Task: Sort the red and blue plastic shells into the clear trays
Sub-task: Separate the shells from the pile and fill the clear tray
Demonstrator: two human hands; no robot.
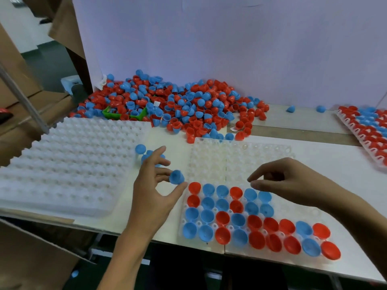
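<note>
A blue shell [176,177] is being pinched by the left hand [154,185], just left of the clear tray [240,162]. Red and blue shells are being kept in the tray's cups under the right hand [293,181], whose fingers are being held loosely curled, holding nothing. A big shell pile [167,103] is lying beyond both hands on the counter [345,155].

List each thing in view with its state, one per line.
Left hand: pinching a blue shell.
Right hand: empty, fingers loosely curled over the tray.
Near clear tray: front rows filled, back rows empty.
Stack of white trays: empty.
Shell pile: loose, colours mixed.
Far right tray: filled.
</note>
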